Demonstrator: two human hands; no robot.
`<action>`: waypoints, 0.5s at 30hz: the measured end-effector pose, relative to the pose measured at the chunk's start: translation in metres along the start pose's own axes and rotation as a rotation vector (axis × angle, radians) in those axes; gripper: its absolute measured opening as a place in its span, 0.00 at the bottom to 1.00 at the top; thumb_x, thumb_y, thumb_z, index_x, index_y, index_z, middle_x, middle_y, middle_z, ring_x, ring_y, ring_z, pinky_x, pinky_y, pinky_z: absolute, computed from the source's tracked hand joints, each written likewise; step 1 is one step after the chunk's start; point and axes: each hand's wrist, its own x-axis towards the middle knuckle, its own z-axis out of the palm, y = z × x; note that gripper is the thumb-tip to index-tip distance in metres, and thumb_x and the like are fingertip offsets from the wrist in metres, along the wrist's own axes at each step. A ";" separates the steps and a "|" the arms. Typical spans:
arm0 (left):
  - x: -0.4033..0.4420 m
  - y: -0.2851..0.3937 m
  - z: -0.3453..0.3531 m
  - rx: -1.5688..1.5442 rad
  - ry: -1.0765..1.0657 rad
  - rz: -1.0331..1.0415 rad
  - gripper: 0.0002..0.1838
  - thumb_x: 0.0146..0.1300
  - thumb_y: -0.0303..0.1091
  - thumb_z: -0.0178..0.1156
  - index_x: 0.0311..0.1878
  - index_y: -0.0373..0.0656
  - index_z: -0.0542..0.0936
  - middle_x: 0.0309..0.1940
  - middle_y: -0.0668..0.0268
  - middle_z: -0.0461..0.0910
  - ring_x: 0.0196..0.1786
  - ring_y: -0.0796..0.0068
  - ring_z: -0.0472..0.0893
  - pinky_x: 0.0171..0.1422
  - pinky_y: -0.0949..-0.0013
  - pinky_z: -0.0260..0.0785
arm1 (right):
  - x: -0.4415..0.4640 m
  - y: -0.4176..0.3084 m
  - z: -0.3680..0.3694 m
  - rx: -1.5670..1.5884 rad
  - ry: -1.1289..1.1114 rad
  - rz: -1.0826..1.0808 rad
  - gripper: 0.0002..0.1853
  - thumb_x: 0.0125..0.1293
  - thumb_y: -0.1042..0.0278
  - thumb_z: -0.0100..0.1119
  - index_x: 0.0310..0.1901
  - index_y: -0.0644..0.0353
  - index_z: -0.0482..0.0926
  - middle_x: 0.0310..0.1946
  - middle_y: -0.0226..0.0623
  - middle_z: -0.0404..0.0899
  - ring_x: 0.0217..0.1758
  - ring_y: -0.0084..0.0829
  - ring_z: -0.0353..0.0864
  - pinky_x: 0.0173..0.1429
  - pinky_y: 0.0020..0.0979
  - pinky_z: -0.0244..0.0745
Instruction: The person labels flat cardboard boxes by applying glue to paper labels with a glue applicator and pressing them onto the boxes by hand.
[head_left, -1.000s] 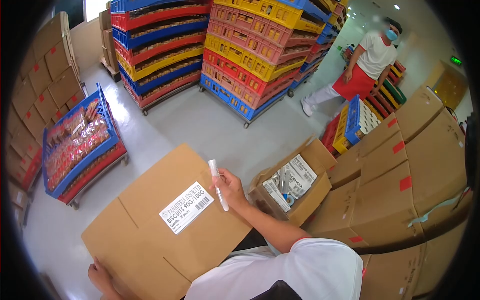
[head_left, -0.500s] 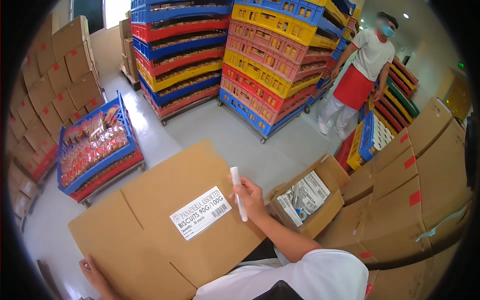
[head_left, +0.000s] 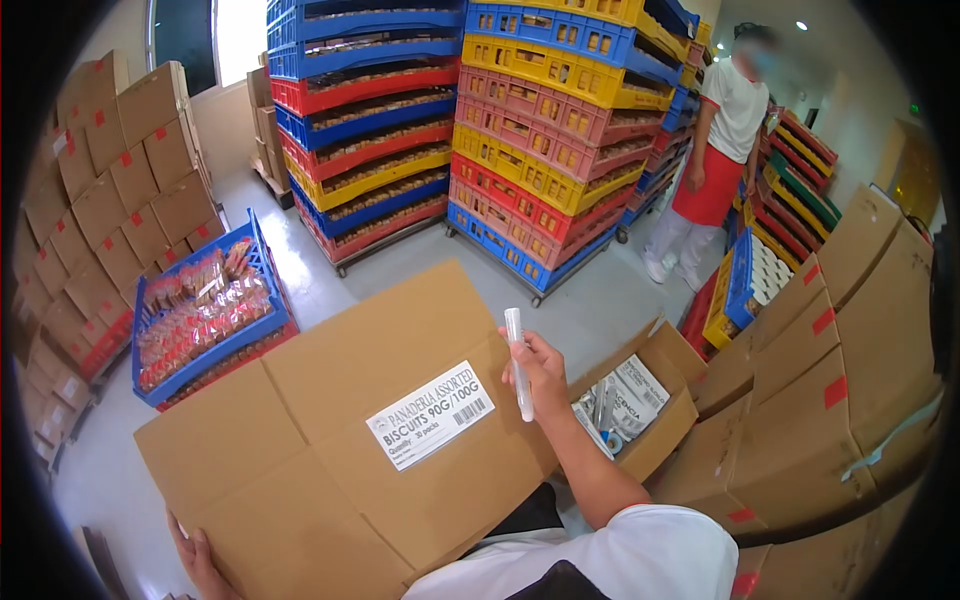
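Observation:
A flattened cardboard box (head_left: 300, 490) lies tilted in front of me. On it is a white printed label (head_left: 430, 415) reading "Panaderia Assorted Biscuits 90G/100G". My left hand (head_left: 197, 558) grips the box's lower left edge, part of the hand hidden behind it. Beside the label, near the right edge of the cardboard, my right hand (head_left: 543, 375) is closed around a slim white pen-like stick (head_left: 518, 365), held upright; its exact kind is unclear. An open carton (head_left: 668, 425) to the right holds printed white packets and other small items.
A blue crate (head_left: 205, 345) of wrapped biscuits stands at left, near stacked cartons (head_left: 130, 190). Tall stacks of colored crates (head_left: 555, 150) stand ahead on wheeled bases. A person (head_left: 715, 160) in a red apron stands at back right. More cartons (head_left: 790, 420) line my right side.
My view has shifted. The cardboard and right hand with the stick now appear farther right. The person in the apron has turned and lowered their head.

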 end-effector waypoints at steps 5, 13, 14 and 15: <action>-0.003 0.031 -0.019 0.034 0.089 0.165 0.34 0.82 0.39 0.53 0.85 0.41 0.56 0.81 0.54 0.64 0.81 0.60 0.66 0.84 0.59 0.58 | 0.014 -0.024 0.001 0.104 -0.060 -0.099 0.26 0.81 0.56 0.53 0.66 0.72 0.75 0.19 0.27 0.72 0.25 0.21 0.75 0.54 0.36 0.80; -0.077 0.151 -0.049 0.340 0.886 0.477 0.30 0.82 0.43 0.50 0.80 0.38 0.66 0.80 0.55 0.66 0.80 0.58 0.66 0.86 0.54 0.54 | 0.003 0.085 0.027 0.805 -0.072 0.224 0.27 0.82 0.58 0.51 0.71 0.73 0.67 0.25 0.30 0.76 0.19 0.21 0.71 0.79 0.53 0.69; -0.093 0.164 -0.058 0.510 0.884 0.535 0.31 0.80 0.43 0.54 0.80 0.39 0.67 0.79 0.56 0.67 0.79 0.60 0.67 0.86 0.56 0.54 | -0.011 0.099 0.040 0.775 -0.087 0.322 0.27 0.82 0.59 0.50 0.72 0.72 0.67 0.28 0.32 0.78 0.20 0.20 0.71 0.79 0.55 0.69; -0.106 0.177 -0.057 0.553 0.953 0.559 0.32 0.79 0.44 0.57 0.80 0.39 0.67 0.78 0.57 0.68 0.79 0.62 0.66 0.86 0.57 0.53 | -0.022 0.114 0.047 0.685 -0.105 0.408 0.28 0.82 0.59 0.50 0.73 0.71 0.65 0.31 0.33 0.80 0.21 0.20 0.72 0.80 0.54 0.67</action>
